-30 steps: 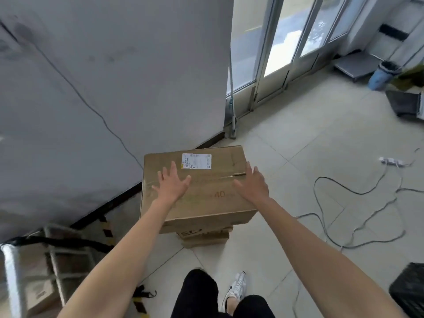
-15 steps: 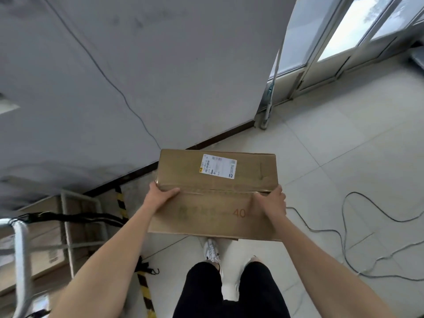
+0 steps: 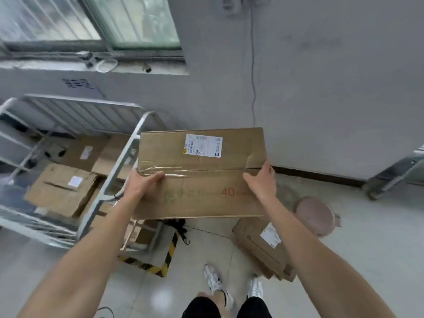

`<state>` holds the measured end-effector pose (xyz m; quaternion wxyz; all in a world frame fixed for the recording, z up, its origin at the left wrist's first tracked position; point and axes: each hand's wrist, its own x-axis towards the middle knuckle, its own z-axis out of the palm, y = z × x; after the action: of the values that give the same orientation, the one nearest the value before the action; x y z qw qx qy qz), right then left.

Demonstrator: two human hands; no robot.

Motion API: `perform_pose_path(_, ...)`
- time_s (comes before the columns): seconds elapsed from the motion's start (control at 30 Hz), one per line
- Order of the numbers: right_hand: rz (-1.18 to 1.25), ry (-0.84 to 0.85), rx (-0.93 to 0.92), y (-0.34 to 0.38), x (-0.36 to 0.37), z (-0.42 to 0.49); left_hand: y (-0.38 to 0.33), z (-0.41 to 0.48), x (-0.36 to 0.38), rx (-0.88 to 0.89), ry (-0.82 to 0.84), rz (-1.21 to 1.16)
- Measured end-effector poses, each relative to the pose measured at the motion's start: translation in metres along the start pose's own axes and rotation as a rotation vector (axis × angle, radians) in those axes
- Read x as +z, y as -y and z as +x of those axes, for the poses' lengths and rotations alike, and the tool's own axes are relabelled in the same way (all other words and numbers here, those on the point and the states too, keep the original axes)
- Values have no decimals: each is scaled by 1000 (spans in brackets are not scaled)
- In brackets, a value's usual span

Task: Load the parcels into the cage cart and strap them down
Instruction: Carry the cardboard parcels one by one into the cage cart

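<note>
I hold a brown cardboard parcel point(image 3: 202, 173) with a white shipping label and a red "40" in mid-air at chest height. My left hand point(image 3: 143, 184) grips its left edge and my right hand point(image 3: 260, 180) grips its right edge. The metal cage cart point(image 3: 117, 166) stands to the left, just beside the parcel's left edge, with several cardboard parcels point(image 3: 62, 189) lying inside it. Another parcel point(image 3: 261, 246) lies on the floor below my right arm. A black strap point(image 3: 181, 228) hangs under the held parcel by the cart's corner.
A grey wall with a hanging cable point(image 3: 253, 88) rises directly ahead, a window point(image 3: 91, 21) at upper left. A round pinkish lid point(image 3: 315, 214) rests on the floor at right. Yellow-black hazard tape point(image 3: 165, 255) marks the cart base. A metal frame point(image 3: 394, 173) stands far right.
I lifted the parcel off the stack with both hands and turned left with it; the cage cart now fills the left of the view and the glass doors are gone.
</note>
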<state>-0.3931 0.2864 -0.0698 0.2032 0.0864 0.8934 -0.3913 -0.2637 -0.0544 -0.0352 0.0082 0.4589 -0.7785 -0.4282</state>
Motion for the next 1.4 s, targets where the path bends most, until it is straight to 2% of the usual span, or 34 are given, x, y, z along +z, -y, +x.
perform_pose_path(0.17, -59, 215, -261, 119, 112, -52, 88, -25, -162, -122, -302, -88)
perform_pose_path(0.3, -136, 371, -423, 184, 215, -125, 194, -56, -268, -236, -423, -219)
perform_pose_path(0.4, -199, 352, -596, 218, 292, -184, 281, -74, -319, -359, -477, -343)
perform_pose_path(0.53, -297, 311, -738, 267, 375, -238, 367, -70, -369, -410, -496, -445)
perform_pose_path(0.87, -402, 93, -705, 358, 498, -285, 431, 40, -500, -325, -488, -437)
perform_pose_path(1.03, -381, 81, -624, 422, 574, -284, 441, 132, -586, -241, -447, -310)
perform_pose_path(1.4, -367, 61, -579, 565, 745, -292, 486, 295, -745, -208, -403, -305)
